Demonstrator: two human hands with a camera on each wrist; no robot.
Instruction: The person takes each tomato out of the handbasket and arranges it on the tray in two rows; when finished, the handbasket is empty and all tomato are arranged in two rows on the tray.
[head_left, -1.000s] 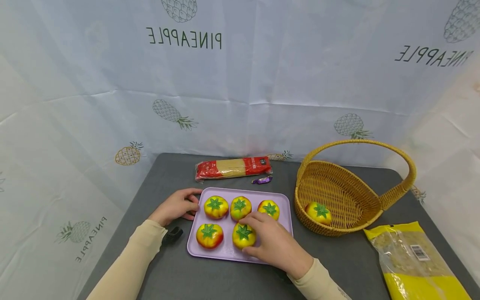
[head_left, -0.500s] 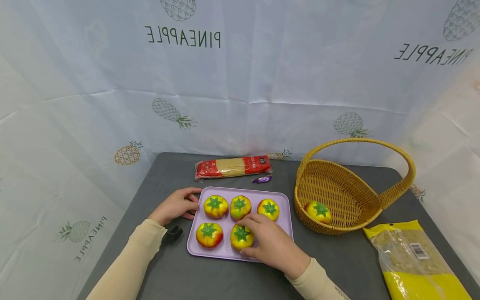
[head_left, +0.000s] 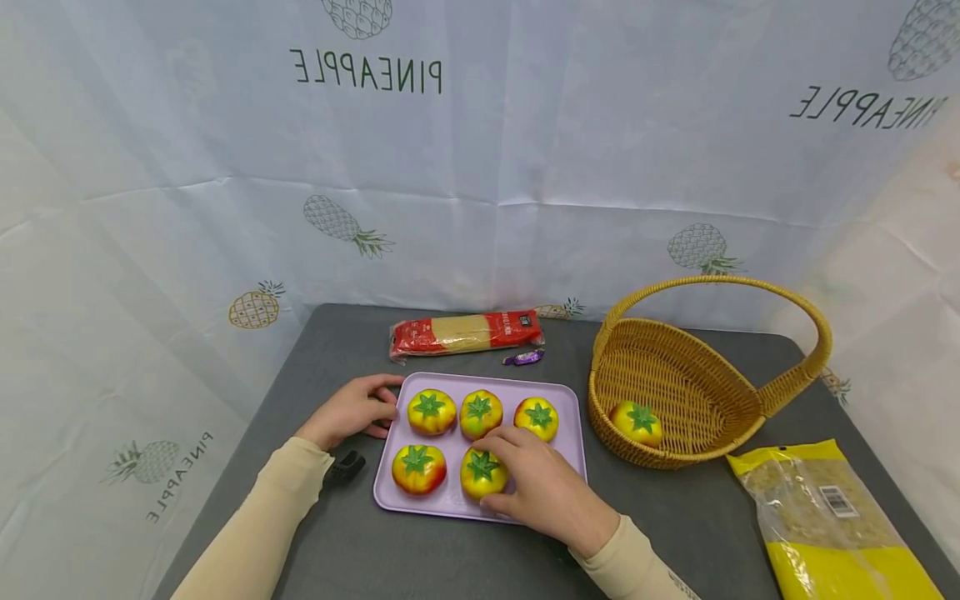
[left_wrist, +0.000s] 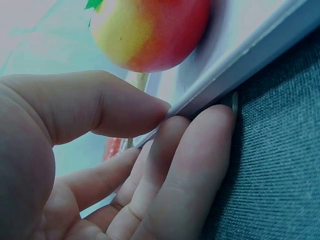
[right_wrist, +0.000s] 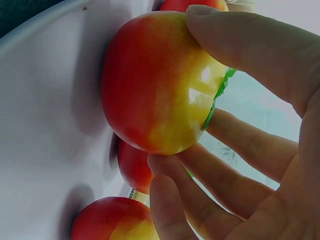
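Several yellow-and-red toy fruits with green star-shaped leaf tops sit in two rows on a lilac tray (head_left: 459, 505). My right hand (head_left: 549, 487) holds the front-row fruit (head_left: 482, 475) nearest it, thumb on one side and fingertips on the other. In the right wrist view this fruit (right_wrist: 155, 85) rests at the tray's surface, its red side toward the tray. At the tray's left side, my left hand (head_left: 354, 414) pinches the rim. The left wrist view shows the thumb (left_wrist: 115, 107) at the rim's top and curled fingers against its outer side.
Right of the tray stands a wicker basket (head_left: 675, 367) with a tall handle and one similar fruit (head_left: 636, 423) inside. A yellow clear-fronted bag (head_left: 832, 517) lies at the right. Behind the tray are a red noodle packet (head_left: 465, 334) and a purple-wrapped candy (head_left: 523, 357).
The right hand and the fruit it holds have shifted slightly left on the tray, then stayed there. The left hand keeps its place at the rim.
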